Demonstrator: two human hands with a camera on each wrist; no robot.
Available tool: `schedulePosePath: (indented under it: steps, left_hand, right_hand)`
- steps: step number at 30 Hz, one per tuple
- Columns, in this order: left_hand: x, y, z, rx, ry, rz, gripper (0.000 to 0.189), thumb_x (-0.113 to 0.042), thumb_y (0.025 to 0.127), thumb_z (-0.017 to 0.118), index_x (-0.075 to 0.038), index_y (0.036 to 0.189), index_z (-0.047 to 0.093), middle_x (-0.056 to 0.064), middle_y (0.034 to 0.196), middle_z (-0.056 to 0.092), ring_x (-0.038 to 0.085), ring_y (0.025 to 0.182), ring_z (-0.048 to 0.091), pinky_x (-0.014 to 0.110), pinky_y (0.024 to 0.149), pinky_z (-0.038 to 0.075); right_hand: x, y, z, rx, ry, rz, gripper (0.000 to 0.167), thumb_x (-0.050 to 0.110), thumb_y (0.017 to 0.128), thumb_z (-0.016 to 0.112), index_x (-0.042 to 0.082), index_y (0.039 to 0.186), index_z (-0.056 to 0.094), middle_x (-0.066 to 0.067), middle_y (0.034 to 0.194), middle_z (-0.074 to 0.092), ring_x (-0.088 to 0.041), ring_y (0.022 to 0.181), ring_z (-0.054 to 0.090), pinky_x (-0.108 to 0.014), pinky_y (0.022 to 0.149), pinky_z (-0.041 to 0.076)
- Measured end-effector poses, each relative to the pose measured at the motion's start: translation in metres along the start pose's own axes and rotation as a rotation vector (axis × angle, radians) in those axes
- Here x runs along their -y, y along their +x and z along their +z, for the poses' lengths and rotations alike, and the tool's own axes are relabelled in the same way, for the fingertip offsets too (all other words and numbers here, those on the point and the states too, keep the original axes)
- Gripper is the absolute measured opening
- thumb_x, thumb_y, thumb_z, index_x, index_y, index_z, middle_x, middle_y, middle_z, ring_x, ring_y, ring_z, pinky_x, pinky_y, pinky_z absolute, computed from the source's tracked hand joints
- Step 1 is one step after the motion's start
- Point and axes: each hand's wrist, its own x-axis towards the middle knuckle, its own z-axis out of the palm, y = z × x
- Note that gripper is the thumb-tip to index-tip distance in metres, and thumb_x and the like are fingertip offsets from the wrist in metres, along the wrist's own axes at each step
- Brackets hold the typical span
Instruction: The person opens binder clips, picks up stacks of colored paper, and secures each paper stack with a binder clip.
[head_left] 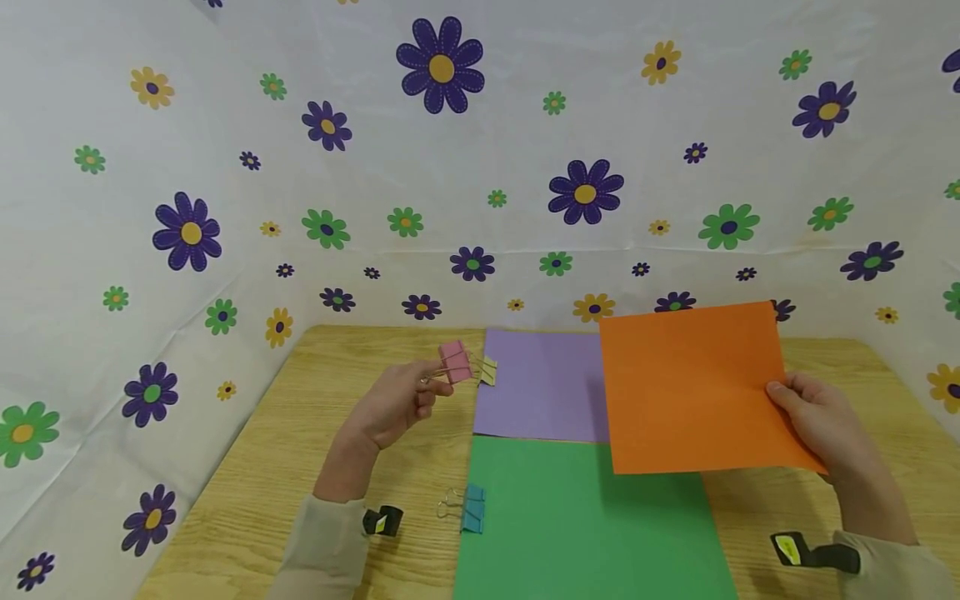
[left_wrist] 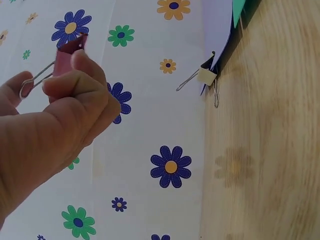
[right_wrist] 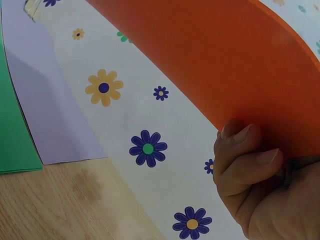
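Observation:
My left hand (head_left: 397, 404) holds a pink binder clip (head_left: 454, 362) by its wire handles, raised above the table's left part. In the left wrist view the same pink clip (left_wrist: 64, 62) shows above the curled fingers. With thumb and fingers, my right hand (head_left: 817, 417) grips the right edge of an orange sheet of paper (head_left: 693, 392), lifted over the other sheets. A purple sheet (head_left: 536, 392) lies at the back, with a pale yellow binder clip (head_left: 488, 371) on its left edge. Nearer me is a green sheet (head_left: 585, 517), a blue binder clip (head_left: 473, 508) on its left edge.
The sheets lie on a wooden table (head_left: 262, 467). A white cloth with printed flowers (head_left: 510, 125) hangs behind the table and along its sides. Black straps with small devices sit at both wrists, such as the right strap (head_left: 836, 558).

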Motion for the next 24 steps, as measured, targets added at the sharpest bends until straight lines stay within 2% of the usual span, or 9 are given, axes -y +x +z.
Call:
schedulePosePath:
  steps: [3, 6, 9, 11, 14, 16, 18, 21, 24]
  left_hand:
    - [-0.0001, 0.0, 0.0002, 0.022, -0.003, 0.0, 0.036, -0.031, 0.104, 0.039, -0.002, 0.119, 0.055, 0.001, 0.079, 0.05, 0.008, 0.06, 0.033, 0.02, 0.055, 0.034]
    - [0.0009, 0.0001, -0.0007, 0.057, -0.011, 0.01, 0.033, -0.033, 0.104, 0.032, -0.007, 0.11, 0.051, -0.001, 0.075, 0.041, 0.009, 0.059, 0.029, 0.021, 0.054, 0.031]
    - [0.0022, 0.0005, -0.0016, 0.08, -0.021, 0.012, 0.026, -0.028, 0.103, 0.033, -0.008, 0.108, 0.048, -0.001, 0.076, 0.038, 0.01, 0.06, 0.028, 0.022, 0.054, 0.031]
    - [0.0029, 0.0007, -0.0022, 0.076, -0.012, 0.024, 0.025, -0.022, 0.101, 0.039, -0.003, 0.112, 0.051, -0.001, 0.078, 0.039, 0.009, 0.061, 0.03, 0.021, 0.055, 0.032]
    - [0.0036, 0.0011, -0.003, 0.064, 0.008, 0.044, 0.034, -0.013, 0.099, 0.046, 0.01, 0.124, 0.049, 0.002, 0.087, 0.044, 0.008, 0.065, 0.035, 0.019, 0.058, 0.036]
    - [0.0038, 0.0014, -0.003, 0.042, 0.007, 0.052, 0.044, -0.008, 0.097, 0.05, 0.016, 0.133, 0.043, 0.006, 0.102, 0.047, 0.007, 0.07, 0.039, 0.018, 0.062, 0.04]
    - [0.0039, 0.0016, -0.003, 0.029, -0.005, 0.05, 0.053, -0.005, 0.095, 0.052, 0.018, 0.139, 0.034, 0.012, 0.12, 0.046, 0.007, 0.077, 0.042, 0.018, 0.067, 0.042]
    - [0.0038, 0.0019, -0.0028, 0.015, -0.033, 0.045, 0.061, -0.001, 0.091, 0.054, 0.018, 0.142, 0.027, 0.021, 0.141, 0.035, 0.01, 0.088, 0.047, 0.018, 0.074, 0.045]
    - [0.0034, 0.0019, -0.003, 0.021, -0.06, 0.045, 0.063, 0.002, 0.091, 0.055, 0.018, 0.143, 0.025, 0.026, 0.147, 0.031, 0.01, 0.095, 0.052, 0.018, 0.08, 0.047]
  right_hand:
    - [-0.0001, 0.0001, 0.0, -0.004, 0.002, -0.001, 0.047, 0.033, 0.108, 0.036, -0.01, 0.126, 0.042, 0.009, 0.074, 0.062, -0.016, 0.058, 0.065, -0.031, 0.056, 0.056]
    - [0.0, -0.0001, 0.0, -0.002, 0.005, -0.009, 0.048, 0.033, 0.108, 0.036, -0.011, 0.127, 0.041, 0.009, 0.074, 0.062, -0.016, 0.058, 0.066, -0.032, 0.056, 0.056]
    - [-0.0002, -0.0002, 0.0002, -0.003, 0.003, -0.023, 0.049, 0.032, 0.108, 0.035, -0.012, 0.129, 0.039, 0.009, 0.075, 0.062, -0.015, 0.058, 0.065, -0.032, 0.056, 0.056]
    - [-0.0002, -0.0002, 0.0003, -0.003, 0.002, -0.03, 0.05, 0.031, 0.108, 0.035, -0.013, 0.131, 0.039, 0.009, 0.075, 0.062, -0.015, 0.058, 0.065, -0.032, 0.056, 0.056]
    - [-0.0005, -0.0001, 0.0005, -0.004, -0.001, -0.034, 0.05, 0.031, 0.108, 0.035, -0.014, 0.133, 0.037, 0.01, 0.075, 0.062, -0.015, 0.058, 0.065, -0.032, 0.056, 0.056]
    - [-0.0009, -0.0002, 0.0008, -0.002, 0.0, -0.033, 0.051, 0.031, 0.108, 0.035, -0.014, 0.133, 0.037, 0.01, 0.075, 0.062, -0.015, 0.058, 0.065, -0.031, 0.056, 0.056]
    - [-0.0013, -0.0005, 0.0009, 0.0, 0.003, -0.03, 0.05, 0.031, 0.108, 0.035, -0.014, 0.132, 0.038, 0.009, 0.075, 0.062, -0.015, 0.058, 0.065, -0.031, 0.056, 0.056]
    - [-0.0015, -0.0008, 0.0007, 0.0, 0.009, -0.026, 0.049, 0.031, 0.108, 0.036, -0.013, 0.13, 0.039, 0.009, 0.075, 0.063, -0.015, 0.058, 0.065, -0.031, 0.056, 0.056]
    - [-0.0013, -0.0012, 0.0003, 0.002, 0.015, -0.023, 0.048, 0.031, 0.108, 0.035, -0.013, 0.13, 0.039, 0.009, 0.076, 0.063, -0.015, 0.059, 0.066, -0.031, 0.056, 0.056]
